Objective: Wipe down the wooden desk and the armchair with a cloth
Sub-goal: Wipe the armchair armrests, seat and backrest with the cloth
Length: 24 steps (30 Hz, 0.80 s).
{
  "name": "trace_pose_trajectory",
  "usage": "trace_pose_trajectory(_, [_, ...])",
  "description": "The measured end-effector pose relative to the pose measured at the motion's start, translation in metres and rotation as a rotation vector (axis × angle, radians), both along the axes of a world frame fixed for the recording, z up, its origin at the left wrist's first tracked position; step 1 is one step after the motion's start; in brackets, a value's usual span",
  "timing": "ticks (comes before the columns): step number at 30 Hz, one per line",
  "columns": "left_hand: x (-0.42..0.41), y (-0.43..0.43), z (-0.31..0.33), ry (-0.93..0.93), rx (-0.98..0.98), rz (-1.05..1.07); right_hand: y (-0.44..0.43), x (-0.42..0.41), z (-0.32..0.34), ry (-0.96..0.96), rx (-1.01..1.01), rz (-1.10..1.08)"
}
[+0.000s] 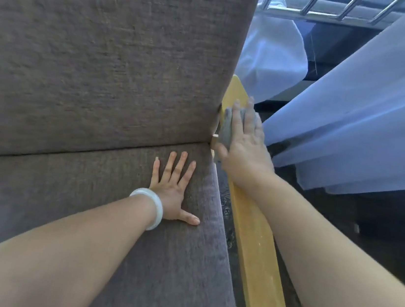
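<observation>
The left hand point(174, 191), a smooth pale bangle point(149, 207) on its wrist, lay spread flat on the armchair's point(92, 61) coarse brown woven seat cushion, while the right hand point(245, 146) pressed a crumpled grey cloth point(226, 128) against the narrow yellow wooden armrest point(254, 242) beside sheer white curtains point(369, 111).

Most of the grey cloth point(226, 128) lies hidden under the right hand point(244, 148), only a fold showing between the fingers at the far end of the wooden armrest point(254, 240). The armchair point(100, 62) runs off the top, left and near edges. The railing point(326, 4) at far right is cropped and soft.
</observation>
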<state>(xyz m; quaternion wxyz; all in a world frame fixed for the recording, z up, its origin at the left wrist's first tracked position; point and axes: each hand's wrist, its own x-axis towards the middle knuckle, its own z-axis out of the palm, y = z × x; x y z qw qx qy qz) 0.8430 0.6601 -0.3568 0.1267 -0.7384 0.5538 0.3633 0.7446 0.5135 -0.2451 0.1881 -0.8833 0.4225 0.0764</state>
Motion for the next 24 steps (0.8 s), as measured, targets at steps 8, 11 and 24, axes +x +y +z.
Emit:
trace_pose_trajectory(8, [-0.044,0.009,0.021,0.036,0.062,0.165,0.117,-0.114,0.012,0.13,0.021,-0.045])
trace_pose_trajectory(11, [-0.058,0.01,0.017,0.016,0.07,0.212,0.078,-0.07,0.001,0.106,-0.046,-0.045])
trace_pose_trajectory(24, [-0.104,0.045,0.026,0.016,0.085,0.226,0.176,-0.181,0.007,0.151,0.029,-0.058])
